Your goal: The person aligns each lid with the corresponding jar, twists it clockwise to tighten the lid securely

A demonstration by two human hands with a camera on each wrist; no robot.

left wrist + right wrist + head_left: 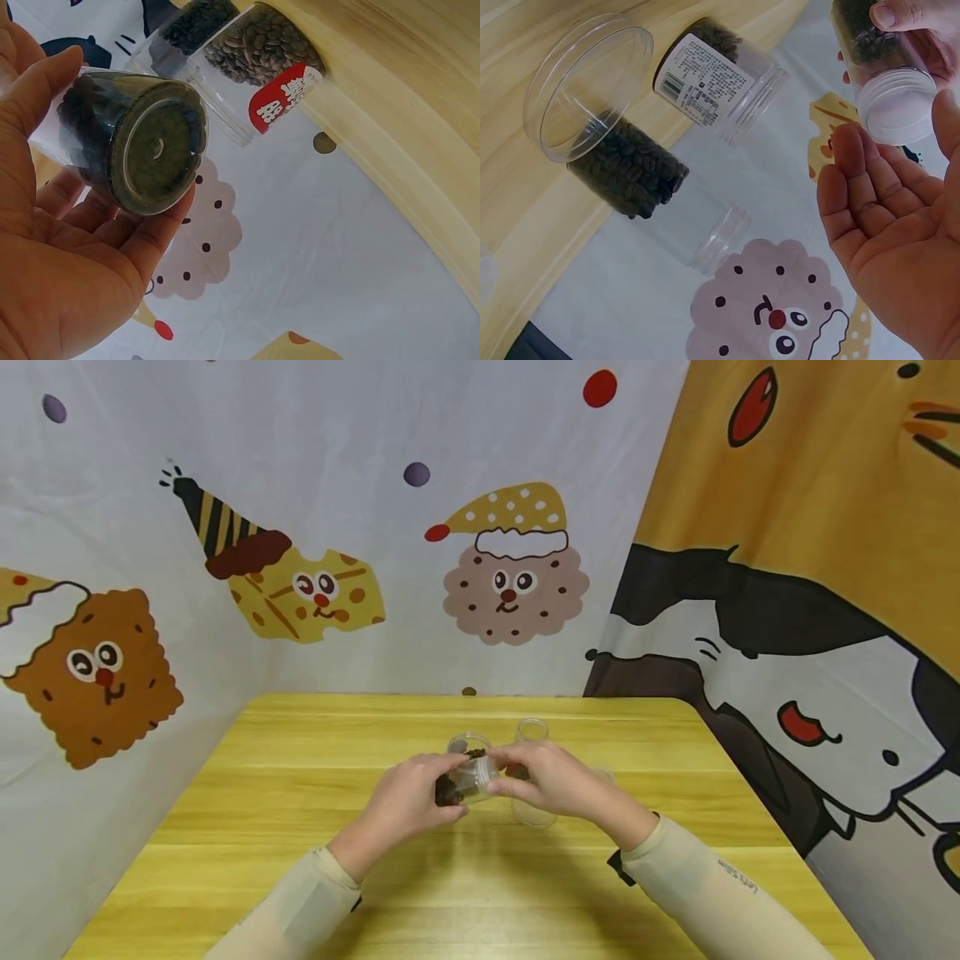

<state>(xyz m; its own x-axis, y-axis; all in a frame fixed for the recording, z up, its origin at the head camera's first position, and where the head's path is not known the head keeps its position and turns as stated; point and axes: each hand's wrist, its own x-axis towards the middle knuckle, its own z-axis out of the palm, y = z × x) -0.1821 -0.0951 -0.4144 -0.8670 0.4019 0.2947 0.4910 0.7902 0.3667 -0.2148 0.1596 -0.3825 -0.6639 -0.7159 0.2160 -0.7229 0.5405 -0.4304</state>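
My left grip [411, 787] curls round a clear cylindrical plastic jar [156, 148] with dark contents, tipped sideways above the yellow wood-grain counter [225, 852]; my right grip [551, 777], fingers loosely extended, is beside its right end. Two clear jars of dark beans [630, 169] stand farther off.

"What sort of place is this?"

"A cloth-hung corner around one table [247, 827]. Home or studio, I can't tell."

"What shows the cloth?"

"Its folds. In the head view the white cloth [352, 418] runs across twelve o'clock, printed with a pink biscuit [517, 597] just past twelve, a cheese [318, 602] at ten and a square biscuit [105, 677] at nine."

"And towards three?"

"A black-and-white cartoon animal [765, 677], with orange fabric [840, 502] above it at two. It looks like playroom décor."
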